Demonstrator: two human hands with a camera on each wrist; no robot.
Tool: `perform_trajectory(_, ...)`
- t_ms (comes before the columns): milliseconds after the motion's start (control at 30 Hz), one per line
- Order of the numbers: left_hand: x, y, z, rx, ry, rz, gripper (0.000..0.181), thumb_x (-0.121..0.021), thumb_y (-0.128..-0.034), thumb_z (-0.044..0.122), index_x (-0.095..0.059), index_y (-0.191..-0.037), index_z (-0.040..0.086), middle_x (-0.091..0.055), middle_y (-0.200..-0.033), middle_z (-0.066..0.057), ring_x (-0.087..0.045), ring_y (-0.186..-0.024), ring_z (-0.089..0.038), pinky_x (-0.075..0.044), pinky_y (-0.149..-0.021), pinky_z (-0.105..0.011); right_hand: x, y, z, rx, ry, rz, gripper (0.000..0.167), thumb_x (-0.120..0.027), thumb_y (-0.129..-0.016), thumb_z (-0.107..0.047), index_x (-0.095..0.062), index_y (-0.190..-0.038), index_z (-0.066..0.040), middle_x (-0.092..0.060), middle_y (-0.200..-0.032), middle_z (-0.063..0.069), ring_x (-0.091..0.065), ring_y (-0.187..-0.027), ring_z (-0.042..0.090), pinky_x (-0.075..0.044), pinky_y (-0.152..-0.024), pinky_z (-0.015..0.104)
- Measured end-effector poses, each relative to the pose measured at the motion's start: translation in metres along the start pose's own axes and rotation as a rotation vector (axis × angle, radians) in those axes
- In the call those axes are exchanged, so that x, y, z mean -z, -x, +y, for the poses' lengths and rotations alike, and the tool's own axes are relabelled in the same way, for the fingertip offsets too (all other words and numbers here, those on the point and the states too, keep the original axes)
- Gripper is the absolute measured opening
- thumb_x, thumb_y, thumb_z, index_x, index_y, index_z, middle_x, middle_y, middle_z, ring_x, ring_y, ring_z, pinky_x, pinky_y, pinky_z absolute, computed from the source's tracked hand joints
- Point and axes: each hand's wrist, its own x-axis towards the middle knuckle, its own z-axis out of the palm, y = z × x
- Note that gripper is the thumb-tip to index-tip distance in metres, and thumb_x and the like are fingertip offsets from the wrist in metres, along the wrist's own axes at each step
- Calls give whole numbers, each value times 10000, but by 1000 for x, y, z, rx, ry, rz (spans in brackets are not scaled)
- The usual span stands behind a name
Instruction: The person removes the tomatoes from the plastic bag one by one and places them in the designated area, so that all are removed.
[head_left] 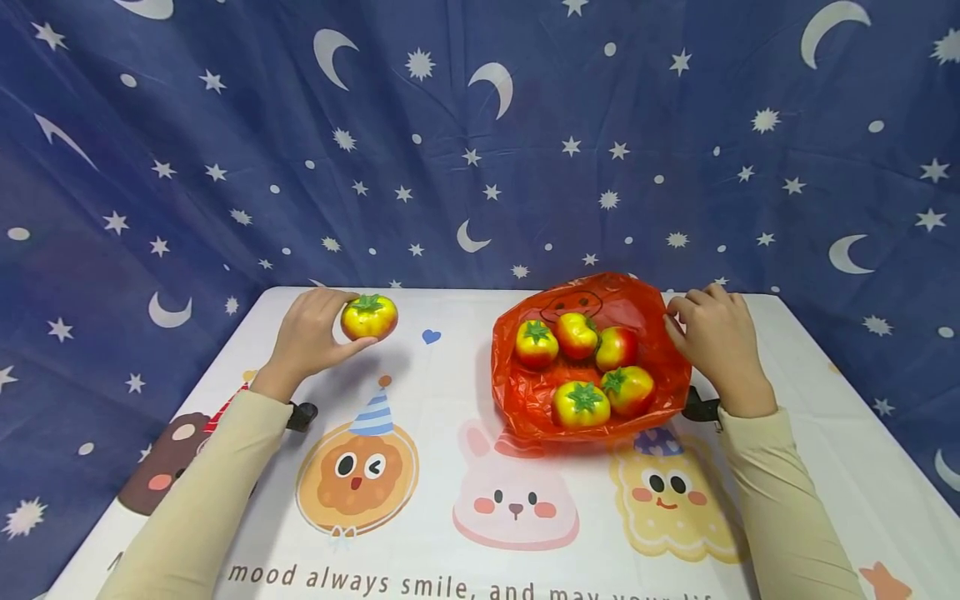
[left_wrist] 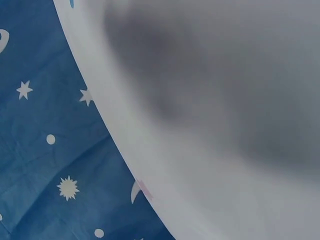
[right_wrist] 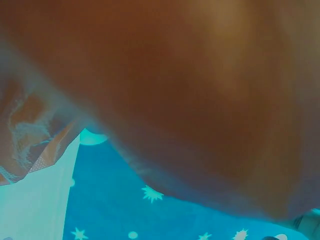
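Observation:
My left hand holds a yellow-and-red tomato between thumb and fingers, above the left part of the table. The tomato has a green star-shaped leaf top. Right of the middle lies a spread-out red plastic bag with several similar tomatoes in its opening. At the bag's right edge, my right hand pinches the plastic with curled fingers. In the right wrist view, that hand is a large blur, with crinkled bag plastic to its left. Neither the left hand nor its tomato shows in the left wrist view.
A white tablecloth with cartoon prints and lettering covers the table. Behind and beside it hangs a blue curtain with moons and stars. Dark wrist devices show at both wrists, one a black camera by the left sleeve.

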Motion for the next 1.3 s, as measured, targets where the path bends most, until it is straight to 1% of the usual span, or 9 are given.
perform_trajectory(200,2,0,-9,9,-8,2,657,-780,-620,454,-632,-1060,-11,-660,-976,-170,-574,-915,-330,-471,-870,-490,0,0,1,-3,-5,0,57,-693,-742,-49,-673,-734,3,-614,-646,162,-484,-686,326,-383,-565,416)
perform_trajectory(500,4,3,-21,92,-42,-42,656,-811,-618,436,-624,-1060,-11,-645,-960,-170,-562,-924,-325,-475,-876,-495,0,-1,1,8,-20,21,59,-687,-743,-49,-664,-720,0,-621,-654,162,-492,-697,332,-384,-573,420)
perform_trajectory(767,8,7,-29,123,-43,-47,629,-806,-625,420,-620,-1049,-7,-639,-970,-178,-552,-942,-333,-459,-883,-508,1,0,-1,6,-28,28,59,-699,-740,-48,-670,-730,3,-628,-662,169,-487,-691,330,-383,-568,412)
perform_trajectory(1067,10,9,-34,175,-49,-97,619,-800,-646,406,-616,-1061,-15,-647,-1005,-189,-552,-982,-344,-437,-943,-523,0,0,-1,0,-34,25,66,-713,-734,-51,-672,-743,0,-625,-660,167,-486,-685,328,-389,-569,420)
perform_trajectory(1300,9,13,-41,189,-41,-145,637,-796,-654,413,-613,-1092,-12,-648,-1047,-196,-552,-1011,-353,-410,-973,-514,-1,0,0,2,-42,28,72,-717,-731,-51,-665,-740,-2,-621,-652,162,-484,-677,324,-396,-570,428)
